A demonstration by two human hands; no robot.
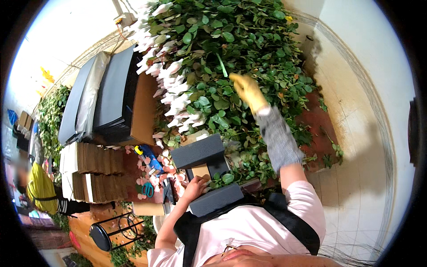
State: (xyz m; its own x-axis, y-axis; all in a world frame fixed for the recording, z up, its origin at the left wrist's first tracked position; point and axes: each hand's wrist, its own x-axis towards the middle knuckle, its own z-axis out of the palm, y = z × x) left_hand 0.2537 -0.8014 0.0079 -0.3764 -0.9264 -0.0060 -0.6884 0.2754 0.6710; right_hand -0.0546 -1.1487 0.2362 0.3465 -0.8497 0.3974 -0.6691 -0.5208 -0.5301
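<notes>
My bare left hand (195,188) is closed, its fingers curled at the inner edge of a folded dark grey corrugated cardboard wrapper (199,150). The wrapper has upright flaps, and brown card (201,171) shows inside. Leafy stems lie at its right side. My right hand (247,92), in a yellow glove with a grey knitted sleeve, reaches over a large pile of leafy rose stems (249,40). Its fingers are stretched toward a short pale green strip (222,65), just beyond the fingertips. White-wrapped flower heads (175,91) line the pile's left side.
Dark cardboard sheets (116,86) stand in a brown carton at the left. Below are stacked brown cardboard pieces (95,159), a blue tape dispenser (150,159), teal-handled scissors (147,190) and scattered pink petals. A black stool (101,236) and a person in yellow (42,188) are farther left.
</notes>
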